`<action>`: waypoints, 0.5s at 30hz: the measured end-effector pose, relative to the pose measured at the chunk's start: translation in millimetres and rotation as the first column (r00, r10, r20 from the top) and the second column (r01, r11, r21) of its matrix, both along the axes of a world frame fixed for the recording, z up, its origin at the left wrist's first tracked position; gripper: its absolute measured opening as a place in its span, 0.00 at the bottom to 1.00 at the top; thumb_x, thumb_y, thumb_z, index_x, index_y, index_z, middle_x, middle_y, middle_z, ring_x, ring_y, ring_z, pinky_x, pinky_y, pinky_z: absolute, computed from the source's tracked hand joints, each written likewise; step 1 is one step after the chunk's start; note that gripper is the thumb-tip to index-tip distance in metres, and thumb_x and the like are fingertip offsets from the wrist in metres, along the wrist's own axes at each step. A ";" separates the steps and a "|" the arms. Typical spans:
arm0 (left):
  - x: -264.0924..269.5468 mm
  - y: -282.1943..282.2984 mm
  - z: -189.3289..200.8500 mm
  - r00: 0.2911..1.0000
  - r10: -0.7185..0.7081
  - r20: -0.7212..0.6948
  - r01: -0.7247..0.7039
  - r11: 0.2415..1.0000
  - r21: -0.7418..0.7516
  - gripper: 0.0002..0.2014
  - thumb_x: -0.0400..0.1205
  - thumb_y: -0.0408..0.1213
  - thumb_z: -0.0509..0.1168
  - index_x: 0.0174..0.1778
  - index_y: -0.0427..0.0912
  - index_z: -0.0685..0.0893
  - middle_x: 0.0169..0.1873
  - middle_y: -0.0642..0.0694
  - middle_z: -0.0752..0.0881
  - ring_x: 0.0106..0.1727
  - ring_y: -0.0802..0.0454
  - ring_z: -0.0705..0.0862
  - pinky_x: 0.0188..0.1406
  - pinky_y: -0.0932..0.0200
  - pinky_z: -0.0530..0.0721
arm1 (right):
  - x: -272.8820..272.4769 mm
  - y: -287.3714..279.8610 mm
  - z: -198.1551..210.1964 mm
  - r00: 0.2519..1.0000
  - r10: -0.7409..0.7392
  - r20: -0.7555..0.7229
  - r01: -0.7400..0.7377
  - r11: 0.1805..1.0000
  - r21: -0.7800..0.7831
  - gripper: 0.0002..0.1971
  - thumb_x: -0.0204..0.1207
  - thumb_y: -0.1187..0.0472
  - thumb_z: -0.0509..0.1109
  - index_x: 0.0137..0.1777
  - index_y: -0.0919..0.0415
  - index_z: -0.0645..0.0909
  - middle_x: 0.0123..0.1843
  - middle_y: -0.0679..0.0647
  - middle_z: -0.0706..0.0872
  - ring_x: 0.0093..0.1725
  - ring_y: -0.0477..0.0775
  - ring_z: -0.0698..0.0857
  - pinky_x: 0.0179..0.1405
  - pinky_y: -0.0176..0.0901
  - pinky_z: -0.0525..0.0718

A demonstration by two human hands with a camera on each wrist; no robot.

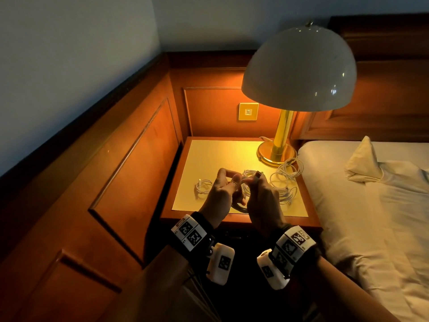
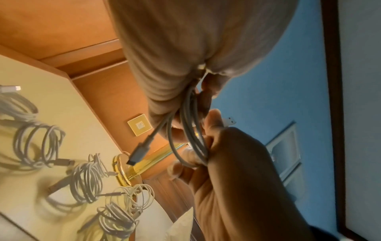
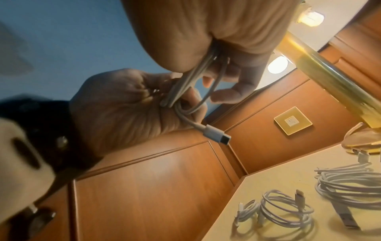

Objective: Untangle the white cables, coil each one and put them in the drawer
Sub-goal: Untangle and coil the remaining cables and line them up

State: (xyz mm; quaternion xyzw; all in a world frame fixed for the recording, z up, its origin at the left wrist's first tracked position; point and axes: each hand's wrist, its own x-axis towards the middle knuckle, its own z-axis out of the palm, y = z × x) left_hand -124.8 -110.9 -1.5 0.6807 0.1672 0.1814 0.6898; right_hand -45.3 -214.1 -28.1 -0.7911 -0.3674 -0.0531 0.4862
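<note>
Both hands hold one small coil of white cable [image 1: 245, 182] just above the front of the nightstand top [image 1: 209, 154]. My left hand [image 1: 228, 182] pinches one side of the loops and my right hand [image 1: 254, 182] grips the other. In the left wrist view the loops [image 2: 190, 130] run between the left hand [image 2: 175, 117] and the right hand [image 2: 226, 154], and a connector end [image 2: 140, 151] hangs free. In the right wrist view the connector [image 3: 216, 135] dangles below the left hand [image 3: 123, 106] and right hand [image 3: 218, 71]. The drawer is not visible.
Coiled white cables lie on the top: a small one at the left [image 1: 203, 185], one behind my hands [image 1: 249, 174], and a looser bundle at the right [image 1: 285, 180]. A brass lamp [image 1: 277, 152] stands at the back right. The bed [image 1: 371, 205] adjoins on the right.
</note>
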 end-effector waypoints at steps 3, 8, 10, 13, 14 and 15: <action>-5.9 5.2 -5.7 0.997 -0.071 0.031 0.072 0.997 -0.040 0.13 0.87 0.42 0.61 0.61 0.38 0.80 0.56 0.40 0.84 0.51 0.39 0.87 0.54 0.46 0.89 | 8.1 -0.7 2.0 0.998 -0.054 -0.016 0.054 0.998 0.042 0.10 0.88 0.64 0.57 0.56 0.65 0.80 0.47 0.49 0.85 0.40 0.44 0.84 0.35 0.18 0.79; -16.8 20.5 -9.9 0.974 -0.222 -0.051 0.217 0.972 -0.088 0.15 0.81 0.31 0.58 0.59 0.33 0.85 0.53 0.37 0.90 0.58 0.41 0.88 0.60 0.53 0.88 | 12.9 -6.4 5.3 0.989 -0.071 -0.133 0.081 0.994 0.067 0.13 0.88 0.62 0.54 0.55 0.64 0.81 0.47 0.48 0.84 0.40 0.38 0.82 0.37 0.18 0.77; -19.4 25.5 -11.6 0.972 -0.230 -0.050 0.234 0.967 0.103 0.09 0.85 0.28 0.63 0.58 0.31 0.86 0.51 0.34 0.90 0.54 0.39 0.89 0.58 0.47 0.89 | 14.4 -7.6 6.9 0.984 -0.076 -0.161 0.092 0.991 0.093 0.13 0.89 0.62 0.54 0.55 0.63 0.81 0.48 0.48 0.84 0.41 0.38 0.81 0.35 0.22 0.77; -19.5 32.2 -10.0 0.968 -0.240 -0.071 0.250 0.938 0.241 0.06 0.84 0.26 0.68 0.55 0.34 0.88 0.46 0.35 0.90 0.47 0.41 0.89 0.54 0.39 0.90 | 17.0 -7.3 9.4 0.986 -0.066 -0.156 0.088 0.987 0.138 0.12 0.88 0.63 0.56 0.54 0.62 0.82 0.47 0.48 0.84 0.43 0.41 0.82 0.39 0.25 0.75; -18.8 34.4 -8.1 0.965 -0.247 -0.091 0.262 0.930 0.258 0.05 0.84 0.27 0.69 0.53 0.37 0.88 0.47 0.36 0.90 0.47 0.42 0.89 0.54 0.38 0.90 | 17.4 -7.1 9.7 0.988 -0.054 -0.143 0.075 0.987 0.141 0.11 0.88 0.63 0.56 0.53 0.62 0.82 0.46 0.47 0.84 0.42 0.37 0.82 0.39 0.26 0.75; -18.4 36.1 -5.6 0.959 -0.261 -0.114 0.282 0.925 0.254 0.04 0.83 0.28 0.69 0.52 0.39 0.87 0.48 0.36 0.90 0.48 0.43 0.89 0.55 0.38 0.90 | 18.1 -6.6 9.0 0.990 -0.043 -0.135 0.063 0.988 0.143 0.11 0.88 0.64 0.57 0.52 0.61 0.82 0.45 0.45 0.84 0.41 0.35 0.81 0.38 0.27 0.75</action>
